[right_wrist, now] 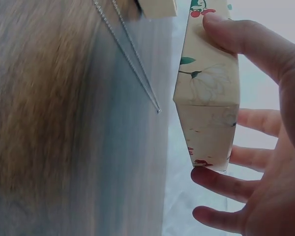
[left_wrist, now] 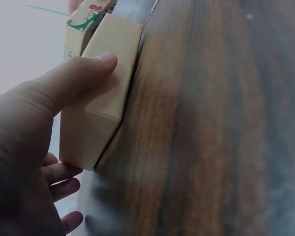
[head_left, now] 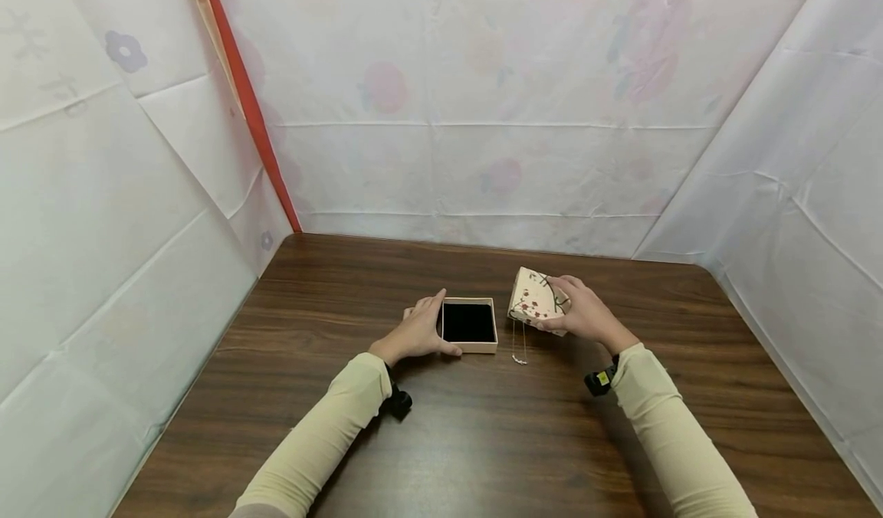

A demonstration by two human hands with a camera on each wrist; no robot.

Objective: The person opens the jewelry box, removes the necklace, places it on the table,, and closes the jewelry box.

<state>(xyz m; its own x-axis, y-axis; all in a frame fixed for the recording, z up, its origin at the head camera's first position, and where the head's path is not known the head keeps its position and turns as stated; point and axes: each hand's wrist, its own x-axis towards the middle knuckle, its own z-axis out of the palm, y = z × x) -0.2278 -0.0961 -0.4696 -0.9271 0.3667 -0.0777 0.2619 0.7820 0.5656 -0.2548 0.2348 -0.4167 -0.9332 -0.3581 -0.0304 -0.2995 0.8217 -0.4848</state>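
A small cream jewelry box base [head_left: 476, 347] with a black lining sits on the table, its open side up. My left hand [head_left: 417, 330] holds it at its left end, thumb on the near wall and fingers at the far side. To its right, my right hand [head_left: 586, 315] grips the flowered box lid [head_left: 533, 299], tilted, between thumb and fingers. The right wrist view shows the lid [right_wrist: 206, 83] on edge. On the table between base and lid lies a fine silver necklace [head_left: 520, 361]; its upper part is hidden behind the lid in the head view.
The dark wood table [head_left: 455, 441] runs up to a white printed curtain [head_left: 455, 104] at the back. White sheets also hang on both sides, with a red strip [head_left: 255, 119] at the back left corner. A black wrist camera [head_left: 599, 380] hangs below my right wrist.
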